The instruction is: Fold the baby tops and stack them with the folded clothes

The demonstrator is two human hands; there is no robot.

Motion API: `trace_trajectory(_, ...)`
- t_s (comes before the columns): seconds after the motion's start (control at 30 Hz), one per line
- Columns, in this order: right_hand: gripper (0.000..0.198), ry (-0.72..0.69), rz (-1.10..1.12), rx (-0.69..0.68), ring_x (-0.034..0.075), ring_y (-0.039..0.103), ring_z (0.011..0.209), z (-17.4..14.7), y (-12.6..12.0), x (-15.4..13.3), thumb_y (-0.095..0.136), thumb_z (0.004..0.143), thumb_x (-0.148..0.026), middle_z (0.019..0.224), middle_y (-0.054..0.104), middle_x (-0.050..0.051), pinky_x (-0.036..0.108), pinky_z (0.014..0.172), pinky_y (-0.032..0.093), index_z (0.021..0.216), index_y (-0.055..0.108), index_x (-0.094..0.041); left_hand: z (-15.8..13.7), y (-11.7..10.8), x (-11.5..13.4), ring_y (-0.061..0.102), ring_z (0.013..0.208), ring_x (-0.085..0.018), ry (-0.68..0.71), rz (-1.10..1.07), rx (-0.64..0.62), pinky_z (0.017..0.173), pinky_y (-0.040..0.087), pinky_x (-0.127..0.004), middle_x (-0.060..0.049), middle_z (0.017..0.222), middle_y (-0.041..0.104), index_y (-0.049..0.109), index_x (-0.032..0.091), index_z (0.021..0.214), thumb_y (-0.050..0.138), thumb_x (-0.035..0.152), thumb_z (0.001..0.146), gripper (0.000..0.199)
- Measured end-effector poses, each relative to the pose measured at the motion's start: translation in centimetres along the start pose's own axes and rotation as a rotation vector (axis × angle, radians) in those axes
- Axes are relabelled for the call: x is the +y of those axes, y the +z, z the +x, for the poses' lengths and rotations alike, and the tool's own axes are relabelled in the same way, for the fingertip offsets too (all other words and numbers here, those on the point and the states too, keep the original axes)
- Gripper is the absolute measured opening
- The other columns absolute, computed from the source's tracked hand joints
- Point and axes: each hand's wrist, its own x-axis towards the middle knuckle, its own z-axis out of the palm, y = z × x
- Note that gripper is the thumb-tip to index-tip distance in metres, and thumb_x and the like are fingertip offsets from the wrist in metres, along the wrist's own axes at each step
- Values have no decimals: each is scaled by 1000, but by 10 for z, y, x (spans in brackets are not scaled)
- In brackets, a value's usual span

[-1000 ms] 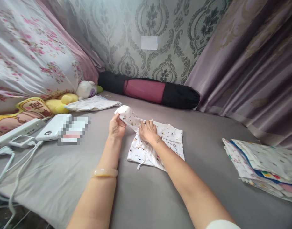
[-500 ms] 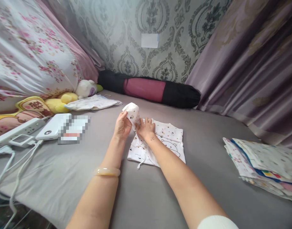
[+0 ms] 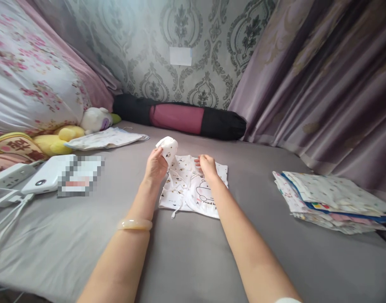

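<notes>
The left hand point(image 3: 157, 164) pinches a sleeve of the white shirt point(image 3: 187, 185); the right hand point(image 3: 207, 165) curls near its far edge, grip unclear. Gray sheet point(image 3: 254, 189) stretches toward folded clothes point(image 3: 334, 195).

Left arm point(image 3: 115, 261): bare from the left hand point(image 3: 156, 168) to the lower picture edge. One bangle point(image 3: 135, 224) is worn on the forearm, above the wrist. It is a closed, rigid band with a rounded profile and smooth, glossy surface; colour milky cream, turning honey-tan toward the outer side, with bright highlights along the front. Material cannot be determined.

Right arm point(image 3: 251, 246): bare from the right hand point(image 3: 208, 166) up to a sleeve point(image 3: 288, 300). The sleeve is white, its edge curved around the arm; only a sliver shows, fabric indistinct.
</notes>
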Motion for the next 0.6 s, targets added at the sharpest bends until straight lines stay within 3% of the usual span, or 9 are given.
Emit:
trace_trajectory(0.13,18,129,138,5,12,64,61,-6,-13,7,40,87,-13,78,70,7,22,56,51,90,58,-14,-3,7,-6,66,96,-22,6,46,29,87,51,-36,-3,85,71,55,19,79,70,27,72,18)
trace_trajectory(0.4,14,212,252,-44,13,66,59,-7,-15,15,43,88,-11,70,68,6,21,54,52,85,57,-12,-17,23,-36,64,72,-17,-17,293,38,69,51,-30,1,74,65,55,20,90,76,40,65,38)
trace_trajectory(0.5,15,209,257,-68,13,66,60,-4,-15,19,42,89,-14,71,68,6,21,55,52,85,57,-13,-28,29,-48,62,70,-15,-2,496,-49,68,49,-27,1,77,65,59,19,92,72,45,70,36)
trace_trajectory(0.6,20,184,239,-87,13,65,61,2,-15,26,41,90,-20,70,68,5,21,57,52,84,59,-15,-38,33,-54,63,86,-19,23,754,-216,79,49,-29,-4,89,69,66,19,90,69,44,75,29)
